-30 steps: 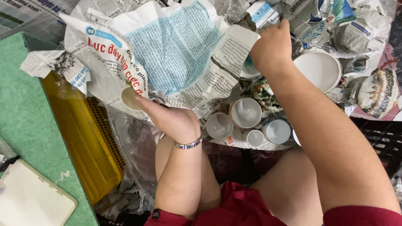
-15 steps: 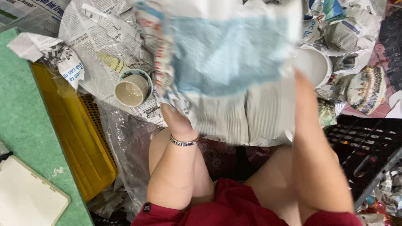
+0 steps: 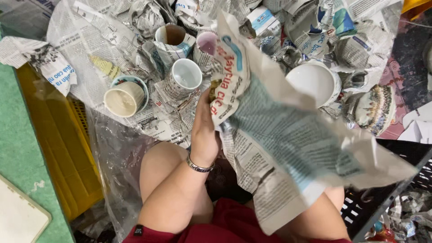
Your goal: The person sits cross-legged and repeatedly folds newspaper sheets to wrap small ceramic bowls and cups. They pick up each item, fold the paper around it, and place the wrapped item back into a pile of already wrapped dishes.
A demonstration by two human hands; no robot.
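My left hand [image 3: 204,130], with a metal bracelet on the wrist, is closed on the edge of a large crumpled newspaper sheet [image 3: 288,139]. The sheet hangs over my lap and right leg. My right hand is hidden behind the sheet. Just beyond the left hand stand several cups on spread newspaper. One is a white cup wrapped in newspaper [image 3: 186,76], another is a cream cup on a blue-rimmed saucer [image 3: 123,99], and a third has a brown inside [image 3: 173,36]. A white bowl [image 3: 315,83] shows above the sheet's top edge.
A yellow plastic crate [image 3: 58,148] lies at the left on a green floor [image 3: 18,157], with a white board [image 3: 18,220] at the bottom left corner. A patterned dish [image 3: 375,108] and crumpled newspaper lie at the right. A black crate [image 3: 396,193] is at the lower right.
The newspaper sheet came off the cups and down over my lap. My left hand left the cream cup and took the sheet's edge. My right hand went out of sight behind the paper.
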